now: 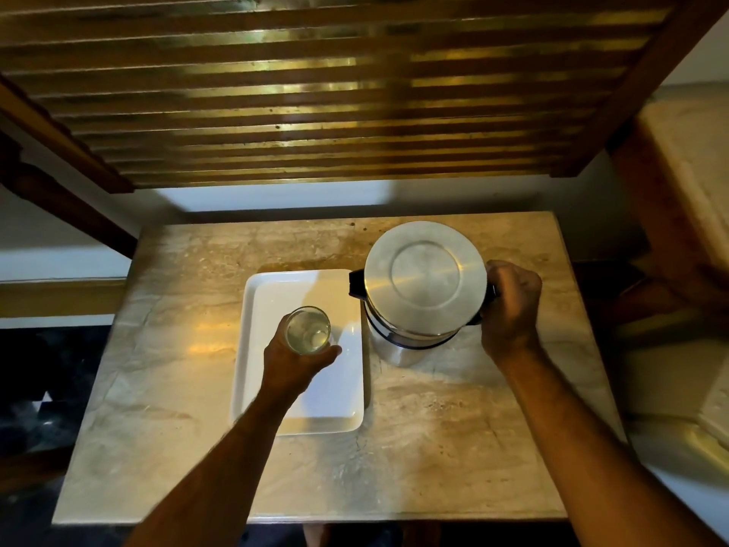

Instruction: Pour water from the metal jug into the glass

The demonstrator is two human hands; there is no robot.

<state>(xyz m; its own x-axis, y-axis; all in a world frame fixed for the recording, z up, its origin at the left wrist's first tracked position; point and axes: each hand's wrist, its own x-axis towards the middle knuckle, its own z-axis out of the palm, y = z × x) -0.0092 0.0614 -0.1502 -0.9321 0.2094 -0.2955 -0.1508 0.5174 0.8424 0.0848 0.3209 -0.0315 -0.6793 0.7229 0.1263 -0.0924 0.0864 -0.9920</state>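
A metal jug (424, 278) with a round steel lid and a black spout on its left side stands upright on the marble table, to the right of a white tray (272, 286). My right hand (511, 309) is closed around the jug's black handle on its right side. A clear glass (308, 330) sits upright over the tray's middle, and my left hand (294, 363) wraps around it from below. Whether the glass rests on the tray or is lifted off it, I cannot tell. The glass looks nearly empty, with a pale glint at its bottom.
The small marble table (189, 349) stands under a slatted wooden frame (315, 92). A pale stone ledge (694, 159) runs along the right. Dark floor lies to the left of the table. A white wall is behind it.
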